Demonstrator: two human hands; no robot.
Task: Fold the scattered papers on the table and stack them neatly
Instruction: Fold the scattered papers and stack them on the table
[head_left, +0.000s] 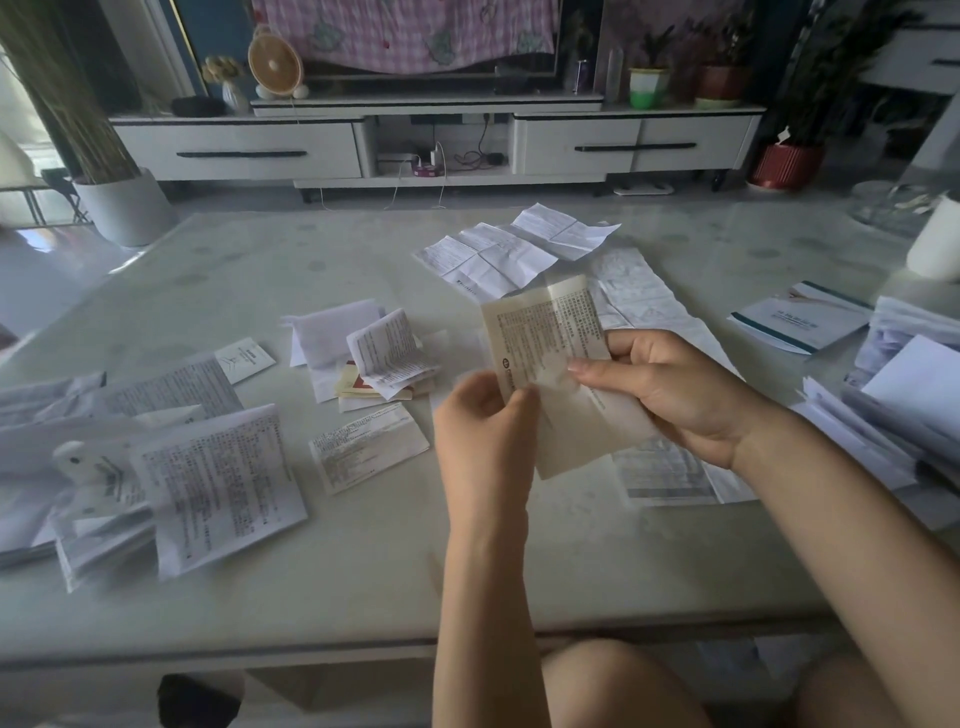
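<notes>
I hold a printed leaflet (550, 338) above the table (363, 571), my right hand (670, 395) pinching its right edge and my left hand (483, 421) pinching its lower left corner. Folded papers (382, 358) lie left of the leaflet, unfolded sheets (519, 244) beyond it.

Two hands (485, 415), many papers (545, 332)

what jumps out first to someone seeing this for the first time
Both hands, left hand and right hand, hold a cream printed leaflet above the table at centre. Printed papers lie scattered around it: a loose heap at left, a creased unfolded sheet behind.
</notes>
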